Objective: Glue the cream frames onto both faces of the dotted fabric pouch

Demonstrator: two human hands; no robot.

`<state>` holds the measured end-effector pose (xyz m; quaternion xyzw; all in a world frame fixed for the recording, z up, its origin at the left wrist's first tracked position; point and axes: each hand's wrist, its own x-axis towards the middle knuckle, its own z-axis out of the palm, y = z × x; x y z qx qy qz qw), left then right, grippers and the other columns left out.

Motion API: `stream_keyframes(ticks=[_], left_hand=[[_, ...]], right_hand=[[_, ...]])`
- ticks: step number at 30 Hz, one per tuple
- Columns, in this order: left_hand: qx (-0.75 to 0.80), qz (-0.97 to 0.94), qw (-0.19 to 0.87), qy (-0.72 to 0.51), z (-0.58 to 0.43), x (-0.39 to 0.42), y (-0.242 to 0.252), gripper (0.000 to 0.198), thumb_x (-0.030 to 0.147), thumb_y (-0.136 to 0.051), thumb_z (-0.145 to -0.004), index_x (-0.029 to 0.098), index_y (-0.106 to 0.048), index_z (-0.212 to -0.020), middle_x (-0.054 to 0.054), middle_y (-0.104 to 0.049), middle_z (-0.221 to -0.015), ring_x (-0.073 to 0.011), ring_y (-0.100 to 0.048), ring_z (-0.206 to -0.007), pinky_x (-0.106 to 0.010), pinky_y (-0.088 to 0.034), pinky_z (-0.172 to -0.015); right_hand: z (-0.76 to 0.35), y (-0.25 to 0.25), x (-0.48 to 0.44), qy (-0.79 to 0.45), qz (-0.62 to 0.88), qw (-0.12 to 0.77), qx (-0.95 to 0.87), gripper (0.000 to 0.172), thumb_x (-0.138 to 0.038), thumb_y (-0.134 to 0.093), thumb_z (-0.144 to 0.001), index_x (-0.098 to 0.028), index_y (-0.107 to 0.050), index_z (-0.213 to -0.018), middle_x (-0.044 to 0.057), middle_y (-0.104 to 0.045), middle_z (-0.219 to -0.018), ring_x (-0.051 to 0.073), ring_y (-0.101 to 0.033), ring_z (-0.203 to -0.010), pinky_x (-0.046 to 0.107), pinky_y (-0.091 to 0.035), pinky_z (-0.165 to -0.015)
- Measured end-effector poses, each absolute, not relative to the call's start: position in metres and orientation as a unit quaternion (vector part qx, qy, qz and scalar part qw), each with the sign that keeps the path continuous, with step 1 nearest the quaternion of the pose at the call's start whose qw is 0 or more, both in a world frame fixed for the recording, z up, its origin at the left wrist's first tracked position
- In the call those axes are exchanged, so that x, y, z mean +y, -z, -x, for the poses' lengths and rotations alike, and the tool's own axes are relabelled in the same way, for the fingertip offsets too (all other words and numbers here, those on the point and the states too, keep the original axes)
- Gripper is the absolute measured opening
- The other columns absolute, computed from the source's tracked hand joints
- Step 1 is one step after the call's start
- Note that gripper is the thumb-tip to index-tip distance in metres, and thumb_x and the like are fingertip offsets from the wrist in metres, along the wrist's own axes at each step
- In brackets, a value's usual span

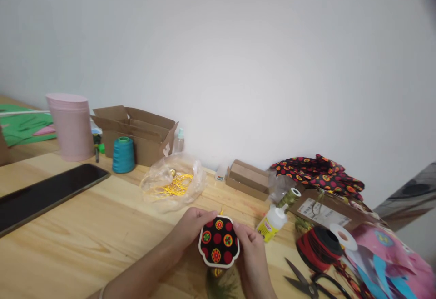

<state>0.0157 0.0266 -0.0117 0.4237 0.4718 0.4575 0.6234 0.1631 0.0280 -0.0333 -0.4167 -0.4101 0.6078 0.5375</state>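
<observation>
Between my two hands is a scallop-edged ornament (pixel 218 241), its black fabric face printed with red dots and bright flowers inside a white border. My left hand (pixel 194 228) grips its upper left edge, thumb along the rim. On the other side my right hand (pixel 252 249) pinches the right edge. A short yellow cord sticks up from the top. Below the ornament hangs a dark green tassel (pixel 223 284) with a yellow knot above it. The fingers behind the ornament are hidden.
Right of my hands stand a glue bottle (pixel 271 224), open scissors (pixel 306 283) and a red cord spool (pixel 318 248). Ahead lies a plastic bag (pixel 173 183) of yellow cords. Leftward are a teal thread cone (pixel 123 156), a cardboard box (pixel 143 142) and a black tablet-like slab (pixel 51 194).
</observation>
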Motion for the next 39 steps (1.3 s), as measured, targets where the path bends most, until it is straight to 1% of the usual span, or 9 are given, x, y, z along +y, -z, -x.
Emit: stream_keyframes(ticks=[3,7,12,14,19,24,32,35,39], left_hand=[[0.478,-0.426,0.619,-0.456,-0.017,0.027,0.014,0.042,0.051,-0.054,-0.069,0.014,-0.053,-0.051,-0.001,-0.059,-0.048,-0.011,-0.048,-0.045,-0.021,-0.031,-0.046],[0.478,-0.449,0.611,-0.444,-0.021,0.029,0.017,0.039,0.047,-0.062,-0.063,0.014,-0.05,-0.046,0.002,-0.054,-0.042,-0.0088,-0.042,-0.041,-0.02,-0.026,-0.043],[0.466,-0.478,0.605,-0.434,-0.022,0.029,0.017,0.038,0.048,-0.061,-0.063,0.012,-0.058,-0.052,0.002,-0.056,-0.045,-0.0091,-0.043,-0.043,-0.02,-0.028,-0.045],[0.463,-0.486,0.603,-0.432,-0.022,0.028,0.017,0.039,0.049,-0.06,-0.064,0.011,-0.06,-0.055,0.002,-0.057,-0.046,-0.0093,-0.044,-0.044,-0.02,-0.029,-0.046],[0.465,-0.495,0.59,-0.436,-0.021,0.028,0.017,0.04,0.049,-0.058,-0.065,0.011,-0.058,-0.052,0.003,-0.056,-0.045,-0.0087,-0.043,-0.044,-0.02,-0.029,-0.045],[0.47,-0.497,0.58,-0.443,-0.021,0.029,0.016,0.039,0.048,-0.057,-0.067,0.011,-0.06,-0.054,0.003,-0.057,-0.047,-0.0089,-0.044,-0.045,-0.02,-0.029,-0.045],[0.463,-0.516,0.57,-0.442,-0.022,0.026,0.013,0.031,0.043,-0.064,-0.062,0.012,-0.067,-0.062,0.001,-0.064,-0.054,-0.0121,-0.053,-0.051,-0.02,-0.035,-0.048],[0.466,-0.507,0.571,-0.447,-0.022,0.026,0.012,0.03,0.042,-0.064,-0.062,0.012,-0.067,-0.061,0.001,-0.065,-0.053,-0.0127,-0.054,-0.051,-0.02,-0.036,-0.049],[0.482,-0.481,0.564,-0.468,-0.018,0.029,0.012,0.03,0.042,-0.063,-0.063,0.012,-0.065,-0.061,0.001,-0.064,-0.054,-0.0128,-0.055,-0.053,-0.021,-0.037,-0.051]], right_hand=[[-0.163,0.034,0.027,-0.616,0.421,0.53,-0.402,0.03,-0.04,-0.065,-0.068,-0.012,-0.063,-0.057,0.0,-0.06,-0.05,0.009,-0.049,-0.047,0.019,-0.037,-0.046],[-0.165,0.034,0.027,-0.603,0.437,0.521,-0.416,0.033,-0.04,-0.067,-0.066,-0.013,-0.057,-0.05,-0.002,-0.056,-0.046,0.008,-0.045,-0.043,0.018,-0.033,-0.043],[-0.167,0.033,0.031,-0.58,0.445,0.525,-0.436,0.033,-0.039,-0.069,-0.063,-0.013,-0.056,-0.048,-0.003,-0.055,-0.044,0.007,-0.044,-0.043,0.019,-0.034,-0.044],[-0.166,0.034,0.032,-0.572,0.445,0.53,-0.44,0.031,-0.039,-0.07,-0.063,-0.013,-0.057,-0.049,-0.003,-0.056,-0.046,0.008,-0.045,-0.044,0.019,-0.034,-0.044],[-0.165,0.036,0.032,-0.567,0.446,0.526,-0.451,0.028,-0.039,-0.069,-0.063,-0.013,-0.062,-0.055,-0.002,-0.058,-0.048,0.009,-0.047,-0.048,0.02,-0.037,-0.047],[-0.164,0.034,0.031,-0.558,0.439,0.53,-0.463,0.03,-0.04,-0.065,-0.068,-0.015,-0.06,-0.053,-0.003,-0.057,-0.048,0.009,-0.046,-0.049,0.019,-0.037,-0.049],[-0.161,0.024,0.029,-0.541,0.445,0.531,-0.477,0.023,-0.037,-0.072,-0.058,-0.014,-0.068,-0.061,0.002,-0.064,-0.055,0.014,-0.054,-0.055,0.023,-0.041,-0.054],[-0.162,0.027,0.029,-0.543,0.44,0.537,-0.472,0.025,-0.039,-0.069,-0.061,-0.015,-0.065,-0.057,-0.001,-0.06,-0.051,0.012,-0.05,-0.051,0.021,-0.038,-0.05],[-0.162,0.032,0.029,-0.581,0.414,0.536,-0.451,0.037,-0.046,-0.059,-0.072,-0.015,-0.055,-0.051,-0.004,-0.052,-0.046,0.009,-0.041,-0.044,0.021,-0.033,-0.044]])
